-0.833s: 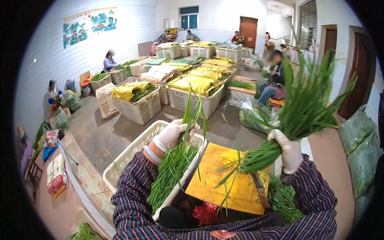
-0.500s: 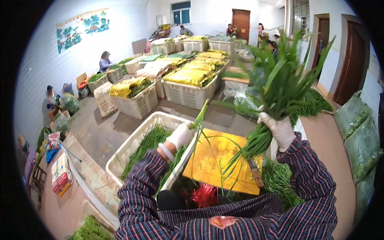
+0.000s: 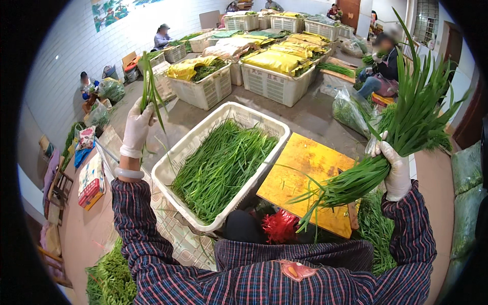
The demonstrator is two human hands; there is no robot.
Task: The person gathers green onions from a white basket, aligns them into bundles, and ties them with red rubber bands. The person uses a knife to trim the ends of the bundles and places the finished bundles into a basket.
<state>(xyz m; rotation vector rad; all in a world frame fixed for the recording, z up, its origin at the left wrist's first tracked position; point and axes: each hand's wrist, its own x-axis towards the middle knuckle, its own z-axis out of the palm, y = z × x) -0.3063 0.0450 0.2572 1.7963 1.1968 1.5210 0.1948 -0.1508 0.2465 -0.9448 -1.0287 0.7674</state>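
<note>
Head view: the left grip (image 3: 136, 131), closed on a few long leaves (image 3: 149, 86), stands left of the white crate (image 3: 259, 118), which contains loose greens (image 3: 229, 168). The right grip (image 3: 397, 172) encircles a thick leafy bundle (image 3: 422, 119) low down, apparently keeping the stalks together; its trailing ends obstruct the yellow board (image 3: 302, 160). Red strands (image 3: 280, 226) lie near; filled crates (image 3: 277, 84) occupy the far floor.

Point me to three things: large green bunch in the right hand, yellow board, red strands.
Green bunch (image 3: 421, 124): head view, on its fanned-out leaves.
Yellow board (image 3: 311, 159): head view, on its bare top face.
Red strands (image 3: 280, 226): head view, middle of the tangle.
</note>
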